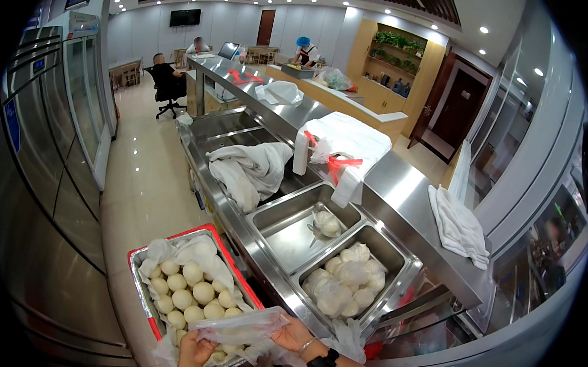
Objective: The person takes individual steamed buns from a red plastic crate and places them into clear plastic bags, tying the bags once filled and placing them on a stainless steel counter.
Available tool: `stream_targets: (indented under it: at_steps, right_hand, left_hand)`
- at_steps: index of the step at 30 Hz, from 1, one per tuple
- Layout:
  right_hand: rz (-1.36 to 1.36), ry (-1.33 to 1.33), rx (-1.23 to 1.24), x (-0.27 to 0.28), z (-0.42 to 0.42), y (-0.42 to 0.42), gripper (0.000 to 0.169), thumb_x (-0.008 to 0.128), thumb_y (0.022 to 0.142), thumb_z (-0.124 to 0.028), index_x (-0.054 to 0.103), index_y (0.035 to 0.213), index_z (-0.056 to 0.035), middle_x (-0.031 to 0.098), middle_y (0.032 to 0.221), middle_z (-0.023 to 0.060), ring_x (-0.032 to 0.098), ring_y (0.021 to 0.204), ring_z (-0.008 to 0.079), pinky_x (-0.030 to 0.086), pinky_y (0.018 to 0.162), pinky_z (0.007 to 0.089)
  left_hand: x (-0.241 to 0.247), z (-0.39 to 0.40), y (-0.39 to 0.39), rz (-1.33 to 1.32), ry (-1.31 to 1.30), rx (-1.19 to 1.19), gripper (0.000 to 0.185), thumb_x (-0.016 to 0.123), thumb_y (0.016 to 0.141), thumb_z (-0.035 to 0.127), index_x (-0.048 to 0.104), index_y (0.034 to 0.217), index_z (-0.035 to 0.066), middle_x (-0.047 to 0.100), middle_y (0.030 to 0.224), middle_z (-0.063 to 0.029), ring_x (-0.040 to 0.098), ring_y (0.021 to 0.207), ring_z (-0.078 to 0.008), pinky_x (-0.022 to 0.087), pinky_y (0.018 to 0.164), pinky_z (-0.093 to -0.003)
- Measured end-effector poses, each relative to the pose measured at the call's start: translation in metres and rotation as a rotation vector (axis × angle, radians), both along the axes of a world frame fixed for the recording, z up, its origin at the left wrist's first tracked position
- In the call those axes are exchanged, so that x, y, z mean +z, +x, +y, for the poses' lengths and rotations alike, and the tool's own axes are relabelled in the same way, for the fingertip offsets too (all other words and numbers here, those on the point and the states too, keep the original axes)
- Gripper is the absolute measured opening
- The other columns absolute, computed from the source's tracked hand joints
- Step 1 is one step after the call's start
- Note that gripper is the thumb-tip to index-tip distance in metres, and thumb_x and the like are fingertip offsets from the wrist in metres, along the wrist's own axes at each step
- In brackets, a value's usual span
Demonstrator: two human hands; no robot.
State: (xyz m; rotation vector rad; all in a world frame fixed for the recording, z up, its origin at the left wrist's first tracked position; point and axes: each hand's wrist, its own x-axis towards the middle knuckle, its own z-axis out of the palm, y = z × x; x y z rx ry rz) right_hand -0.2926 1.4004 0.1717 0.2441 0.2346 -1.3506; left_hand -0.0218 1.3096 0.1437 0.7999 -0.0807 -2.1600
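Between my two hands a clear plastic bag (241, 327) is stretched out over the near end of a foil-lined box with a red rim (212, 227). My left hand (195, 349) grips the bag's left end, and my right hand (291, 333) grips its right end. Round, pale steamed buns (204, 292) fill the box, with white cloth (206, 249) along its far side. To the right, a steel pan (303, 276) holds several clear bags of buns (350, 279). The pan beyond it (276, 233) has one small bag of buns (328, 224).
A steel shelf (402, 183) runs above the counter, bearing white plastic bags (351, 136) and a folded white towel (456, 225). Crumpled white cloth (251, 170) lies over the far wells. Steel refrigerator doors (42, 160) stand at left. Several people are in the background, one seated (165, 76).
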Motion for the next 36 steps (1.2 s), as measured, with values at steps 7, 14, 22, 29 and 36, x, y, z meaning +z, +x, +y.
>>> stream_targets:
  at_steps: [7,14,22,29,36]
  right_hand:
    - [0.934,0.343,0.495,-0.013,-0.01,0.009,0.031,0.046,0.094,-0.032,0.058,0.102,-0.0044,0.061,0.095,0.0018,0.057,0.081,0.012,0.048,0.073,0.0291]
    - [0.021,-0.117,0.63,-0.085,0.046,0.02,0.033,0.045,0.094,-0.033,0.057,0.1,-0.0035,0.061,0.092,0.0053,0.057,0.079,0.0169,0.048,0.074,0.0331]
    - [-0.04,0.391,0.334,-0.098,0.018,0.061,0.045,0.047,0.088,-0.039,0.054,0.114,-0.0034,0.057,0.116,0.0118,0.051,0.112,0.0276,0.036,0.099,0.0431]
    - [-0.022,0.495,-0.106,-0.095,-0.014,0.086,0.056,0.046,0.088,-0.039,0.038,0.129,-0.0012,0.041,0.134,0.0142,0.039,0.122,0.0296,0.03,0.103,0.0418]
    - [0.157,0.69,-0.109,-0.107,-0.003,0.095,0.028,0.052,0.087,-0.027,0.044,0.108,-0.0105,0.046,0.114,0.0124,0.044,0.106,0.0296,0.033,0.098,0.0408]
  left_hand:
    - [0.051,0.024,0.02,-0.047,0.057,-0.344,0.048,0.035,0.094,0.04,0.055,0.107,-0.001,0.063,0.092,-0.0145,0.06,0.083,-0.0319,0.046,0.081,-0.0448]
    - [0.014,0.07,0.066,-0.003,0.39,-0.022,0.037,0.041,0.092,0.037,0.059,0.08,0.007,0.063,0.075,-0.0092,0.059,0.066,-0.0252,0.048,0.068,-0.0378]
    - [-0.034,0.061,0.06,0.109,0.468,0.318,0.034,0.037,0.094,0.031,0.058,0.098,0.006,0.061,0.103,-0.0125,0.056,0.098,-0.0283,0.042,0.09,-0.0439]
    - [-0.12,0.07,0.062,0.291,0.485,0.604,0.052,0.035,0.094,0.046,0.048,0.116,0.001,0.057,0.115,-0.0126,0.053,0.108,-0.0269,0.041,0.096,-0.0414]
    - [-0.096,0.072,0.036,0.001,0.689,0.585,0.037,0.043,0.092,0.029,0.045,0.113,-0.002,0.054,0.113,-0.0146,0.052,0.105,-0.0283,0.042,0.094,-0.0405]
